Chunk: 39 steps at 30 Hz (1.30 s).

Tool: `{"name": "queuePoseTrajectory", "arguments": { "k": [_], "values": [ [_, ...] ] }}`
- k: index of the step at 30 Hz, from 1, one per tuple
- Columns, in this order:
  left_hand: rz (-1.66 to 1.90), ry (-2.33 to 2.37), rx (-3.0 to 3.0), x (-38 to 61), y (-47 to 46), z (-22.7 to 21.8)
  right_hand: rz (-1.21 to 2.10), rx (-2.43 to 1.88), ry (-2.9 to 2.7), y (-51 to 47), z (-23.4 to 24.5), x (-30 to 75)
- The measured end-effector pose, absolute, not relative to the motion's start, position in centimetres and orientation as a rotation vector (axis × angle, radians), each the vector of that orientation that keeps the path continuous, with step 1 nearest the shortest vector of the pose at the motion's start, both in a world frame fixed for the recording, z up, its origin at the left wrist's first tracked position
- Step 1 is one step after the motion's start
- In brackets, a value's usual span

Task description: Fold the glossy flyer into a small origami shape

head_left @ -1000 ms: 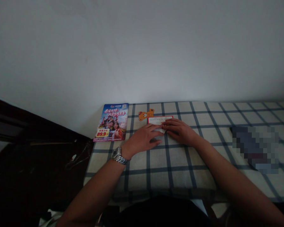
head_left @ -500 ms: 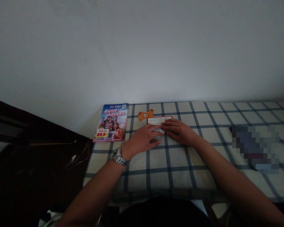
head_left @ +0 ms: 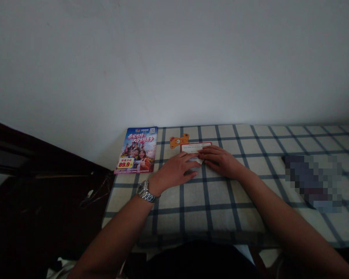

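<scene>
Both of my hands rest on a small white paper with a red border [head_left: 195, 148] that lies on the checked tablecloth [head_left: 221, 201]. My left hand [head_left: 174, 170], with a metal watch on its wrist, lies flat with its fingers stretched over the paper's near edge. My right hand [head_left: 221, 161] presses its fingertips on the paper from the right, fingers held together and flat. Most of the paper's near part is hidden under the fingers.
A colourful flyer [head_left: 137, 150] lies at the table's far left corner. An orange bear-shaped card [head_left: 179, 140] sits just behind the paper. A blurred dark object [head_left: 312, 181] lies to the right. A white wall stands behind the table; dark furniture is at the left.
</scene>
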<state>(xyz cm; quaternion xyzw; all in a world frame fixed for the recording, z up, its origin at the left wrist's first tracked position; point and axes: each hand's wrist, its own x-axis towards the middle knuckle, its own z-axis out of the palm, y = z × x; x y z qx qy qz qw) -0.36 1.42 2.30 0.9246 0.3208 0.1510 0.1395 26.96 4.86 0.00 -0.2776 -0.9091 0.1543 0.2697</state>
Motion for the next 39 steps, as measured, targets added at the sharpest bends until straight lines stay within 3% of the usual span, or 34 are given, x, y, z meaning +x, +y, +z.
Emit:
{"name": "queuePoseTrajectory", "arguments": {
  "k": [39],
  "values": [
    [0.388,0.963,2.681,0.25,0.55,2.95,0.433,-0.746,-2.397,5.12,-0.27,26.57]
  ]
}}
